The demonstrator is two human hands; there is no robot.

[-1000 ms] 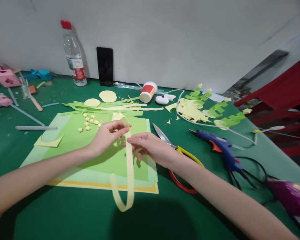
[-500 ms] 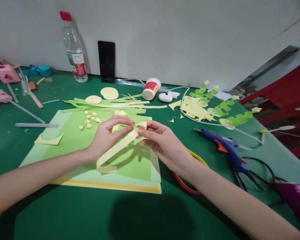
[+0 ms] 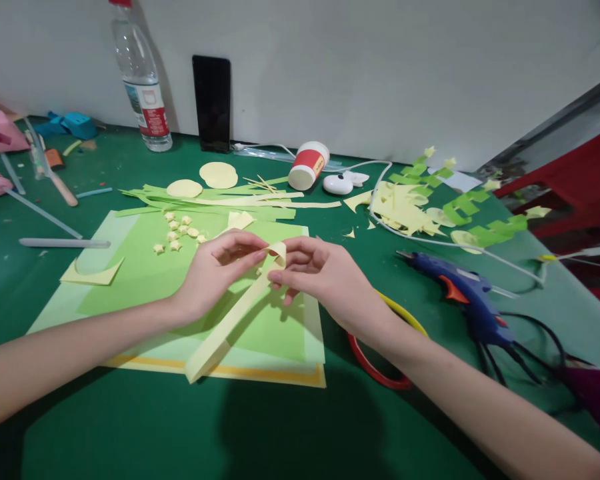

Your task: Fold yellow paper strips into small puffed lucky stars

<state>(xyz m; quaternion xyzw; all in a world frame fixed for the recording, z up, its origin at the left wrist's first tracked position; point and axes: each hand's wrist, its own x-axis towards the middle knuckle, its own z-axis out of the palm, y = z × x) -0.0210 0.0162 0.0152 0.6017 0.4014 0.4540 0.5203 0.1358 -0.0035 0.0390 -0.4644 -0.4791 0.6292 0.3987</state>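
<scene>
A long pale yellow paper strip is pinched at its curled top end between my left hand and my right hand. The strip's free end hangs down to the lower left and touches the stacked green and yellow paper sheets. Both hands hover over the middle of those sheets, fingertips almost meeting. Several tiny folded yellow stars lie on the sheets just beyond my left hand.
Scissors with red and yellow handles lie under my right wrist. A blue glue gun with black cable sits to the right. Cut green and yellow strips, paper circles, a tipped paper cup, water bottle and dark phone stand behind.
The strip's loop has been drawn up and folded near its top; its tail swung from hanging toward me to slanting lower left. Both hands closed together at the curled end.
</scene>
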